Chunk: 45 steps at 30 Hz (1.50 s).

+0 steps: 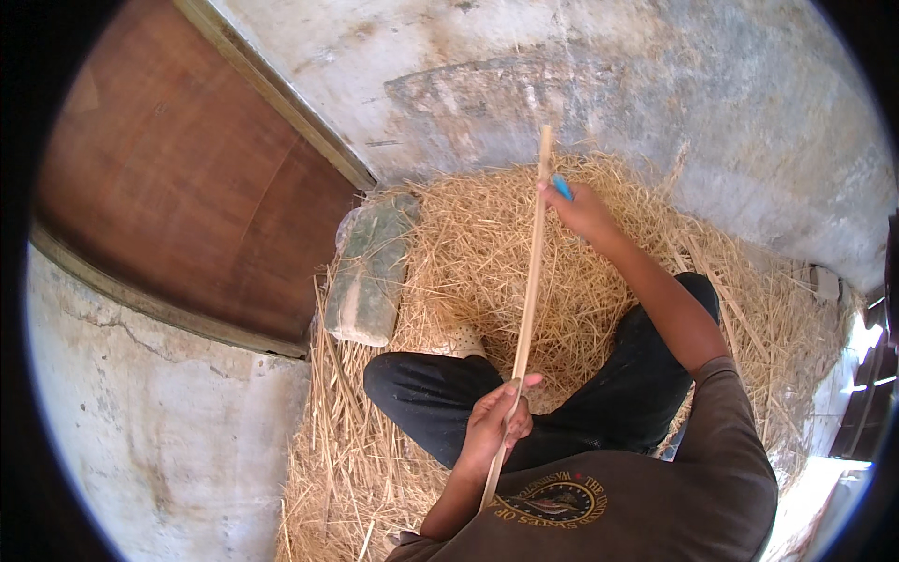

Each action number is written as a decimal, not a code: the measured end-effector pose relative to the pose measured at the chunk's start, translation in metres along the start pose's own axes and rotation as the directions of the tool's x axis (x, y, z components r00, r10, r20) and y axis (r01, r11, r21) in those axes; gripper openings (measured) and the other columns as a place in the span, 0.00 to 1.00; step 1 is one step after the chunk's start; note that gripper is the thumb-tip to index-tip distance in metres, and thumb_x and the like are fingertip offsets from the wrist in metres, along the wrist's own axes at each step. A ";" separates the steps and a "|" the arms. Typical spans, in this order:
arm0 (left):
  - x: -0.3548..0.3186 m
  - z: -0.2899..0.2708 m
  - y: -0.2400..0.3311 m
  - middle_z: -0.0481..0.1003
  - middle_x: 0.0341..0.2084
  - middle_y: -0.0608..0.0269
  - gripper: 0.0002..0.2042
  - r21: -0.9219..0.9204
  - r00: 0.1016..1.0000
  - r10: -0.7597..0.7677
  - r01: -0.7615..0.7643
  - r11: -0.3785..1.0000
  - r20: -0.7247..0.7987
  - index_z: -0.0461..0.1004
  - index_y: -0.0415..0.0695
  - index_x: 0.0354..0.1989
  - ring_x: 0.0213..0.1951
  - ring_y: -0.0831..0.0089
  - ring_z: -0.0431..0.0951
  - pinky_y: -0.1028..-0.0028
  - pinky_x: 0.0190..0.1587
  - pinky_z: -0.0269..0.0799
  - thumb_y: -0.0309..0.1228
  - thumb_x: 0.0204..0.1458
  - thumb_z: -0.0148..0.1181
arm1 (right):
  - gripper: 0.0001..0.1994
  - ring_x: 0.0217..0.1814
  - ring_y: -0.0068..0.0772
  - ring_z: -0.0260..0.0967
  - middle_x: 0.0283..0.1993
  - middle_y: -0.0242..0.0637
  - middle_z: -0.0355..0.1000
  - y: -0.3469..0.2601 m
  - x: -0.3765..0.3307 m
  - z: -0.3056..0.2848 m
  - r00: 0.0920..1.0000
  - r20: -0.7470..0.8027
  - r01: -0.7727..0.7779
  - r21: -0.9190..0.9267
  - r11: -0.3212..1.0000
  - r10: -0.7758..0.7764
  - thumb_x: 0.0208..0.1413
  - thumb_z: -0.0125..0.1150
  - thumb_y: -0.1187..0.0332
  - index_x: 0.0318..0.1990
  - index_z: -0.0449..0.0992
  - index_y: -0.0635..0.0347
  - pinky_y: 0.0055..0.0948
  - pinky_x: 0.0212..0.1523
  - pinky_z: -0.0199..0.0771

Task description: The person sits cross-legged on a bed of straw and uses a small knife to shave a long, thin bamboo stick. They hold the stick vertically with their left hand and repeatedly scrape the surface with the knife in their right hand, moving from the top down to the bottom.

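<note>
A long, pale bamboo strip [532, 290] runs slantwise in front of me, its far end up near the wall and its near end against my shirt. My left hand [496, 423] is closed around its lower part, with the index finger reaching across it. Farther off, my right hand [579, 211] is closed on a small blue tool [562, 186], of which only a blue end shows; any blade is hidden. The fingertips of that hand touch the strip a little below its far end.
Loose straw-like shavings [478, 234] pile around my crossed legs [440, 398]. A worn greenish-grey block [370, 272] lies left of them, near a brown wooden panel [187, 178] set in the wall. A stained plaster wall [637, 84] stands ahead. Long thin strips [342, 393] lie at left.
</note>
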<state>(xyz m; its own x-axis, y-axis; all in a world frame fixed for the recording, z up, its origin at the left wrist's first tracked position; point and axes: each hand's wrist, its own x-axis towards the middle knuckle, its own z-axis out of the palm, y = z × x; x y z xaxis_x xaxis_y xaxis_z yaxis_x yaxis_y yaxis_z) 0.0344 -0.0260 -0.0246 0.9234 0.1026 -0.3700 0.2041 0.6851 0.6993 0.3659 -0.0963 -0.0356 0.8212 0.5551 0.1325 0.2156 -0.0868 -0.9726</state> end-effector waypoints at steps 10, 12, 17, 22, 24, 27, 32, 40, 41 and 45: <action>0.000 -0.001 0.016 0.59 0.12 0.74 0.20 0.372 0.967 0.185 -0.109 0.922 -0.175 0.66 0.42 0.60 0.13 0.86 0.56 0.85 0.16 0.53 0.39 0.65 0.45 | 0.35 0.11 0.43 0.65 0.09 0.41 0.62 -0.033 -0.104 0.051 0.800 0.446 0.600 -0.575 0.556 -0.402 0.47 0.51 0.30 0.14 0.68 0.57 0.38 0.15 0.63; -0.003 0.004 0.016 0.59 0.12 0.74 0.20 0.454 0.958 0.218 -0.113 0.884 -0.187 0.65 0.43 0.61 0.14 0.87 0.56 0.85 0.17 0.54 0.39 0.65 0.45 | 0.35 0.09 0.42 0.63 0.08 0.40 0.61 -0.025 -0.104 0.055 0.720 0.403 0.685 -0.545 0.484 -0.565 0.47 0.52 0.30 0.13 0.68 0.56 0.38 0.13 0.62; -0.018 0.010 0.017 0.61 0.14 0.75 0.20 0.578 0.944 0.240 -0.069 0.813 -0.225 0.64 0.44 0.63 0.16 0.89 0.57 0.86 0.18 0.55 0.37 0.64 0.47 | 0.34 0.09 0.40 0.63 0.08 0.39 0.62 -0.026 -0.085 0.049 0.856 0.381 0.516 -0.677 0.525 -0.350 0.47 0.53 0.30 0.12 0.67 0.56 0.37 0.11 0.61; -0.023 0.012 0.023 0.62 0.16 0.78 0.20 0.570 0.934 0.286 -0.119 0.813 -0.212 0.63 0.41 0.62 0.20 0.90 0.59 0.87 0.23 0.56 0.33 0.63 0.49 | 0.34 0.09 0.39 0.63 0.09 0.38 0.63 -0.027 -0.105 0.065 0.789 0.457 0.614 -0.595 0.519 -0.410 0.47 0.52 0.30 0.12 0.68 0.56 0.37 0.11 0.61; -0.019 0.008 0.017 0.63 0.18 0.78 0.20 0.687 0.900 0.400 -0.180 0.704 -0.174 0.64 0.39 0.62 0.23 0.91 0.59 0.87 0.25 0.56 0.31 0.63 0.49 | 0.34 0.09 0.38 0.63 0.09 0.38 0.63 -0.025 -0.090 0.060 0.808 0.422 0.588 -0.625 0.513 -0.412 0.47 0.53 0.31 0.13 0.69 0.56 0.37 0.11 0.61; -0.022 0.006 0.017 0.69 0.23 0.77 0.19 0.737 0.897 0.406 -0.154 0.658 -0.176 0.64 0.36 0.61 0.27 0.91 0.60 0.87 0.29 0.58 0.28 0.62 0.50 | 0.38 0.10 0.38 0.65 0.09 0.37 0.64 -0.017 -0.071 0.053 0.865 0.325 0.494 -0.685 0.536 -0.382 0.47 0.45 0.26 0.15 0.73 0.56 0.40 0.13 0.63; -0.030 0.002 0.015 0.78 0.32 0.65 0.18 0.787 0.881 0.439 -0.143 0.600 -0.174 0.65 0.34 0.59 0.30 0.87 0.65 0.85 0.33 0.64 0.27 0.62 0.49 | 0.35 0.10 0.39 0.65 0.09 0.38 0.64 -0.026 -0.108 0.062 0.817 0.450 0.576 -0.640 0.508 -0.360 0.47 0.50 0.29 0.15 0.72 0.56 0.39 0.13 0.62; -0.041 0.001 0.008 0.78 0.30 0.54 0.19 0.885 0.858 0.510 -0.192 0.424 -0.058 0.65 0.38 0.60 0.26 0.88 0.65 0.81 0.28 0.66 0.26 0.60 0.50 | 0.37 0.10 0.39 0.65 0.10 0.38 0.64 -0.019 -0.073 0.041 0.875 0.373 0.483 -0.719 0.500 -0.308 0.47 0.46 0.27 0.16 0.73 0.57 0.40 0.13 0.61; -0.042 0.001 0.010 0.78 0.30 0.53 0.19 0.891 0.859 0.509 -0.191 0.413 -0.052 0.65 0.39 0.60 0.25 0.88 0.64 0.81 0.28 0.66 0.26 0.60 0.51 | 0.37 0.10 0.38 0.64 0.09 0.37 0.64 -0.020 -0.070 0.040 0.864 0.375 0.499 -0.729 0.468 -0.337 0.48 0.46 0.27 0.16 0.73 0.57 0.39 0.13 0.61; -0.052 0.004 0.011 0.76 0.25 0.59 0.19 0.849 0.893 0.439 -0.158 0.504 -0.095 0.64 0.39 0.61 0.24 0.88 0.63 0.82 0.26 0.63 0.27 0.61 0.51 | 0.34 0.09 0.35 0.61 0.07 0.34 0.58 -0.018 -0.042 0.032 0.918 0.262 0.379 -0.803 0.461 -0.298 0.50 0.49 0.31 0.13 0.69 0.55 0.35 0.12 0.59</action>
<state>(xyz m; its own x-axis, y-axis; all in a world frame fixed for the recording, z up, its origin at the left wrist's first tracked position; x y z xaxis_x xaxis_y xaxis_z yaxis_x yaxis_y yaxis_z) -0.0103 -0.0267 0.0050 0.8837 0.4610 -0.0813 0.2335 -0.2835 0.9301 0.3106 -0.0918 -0.0300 0.5509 0.7524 0.3611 0.8346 -0.4937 -0.2445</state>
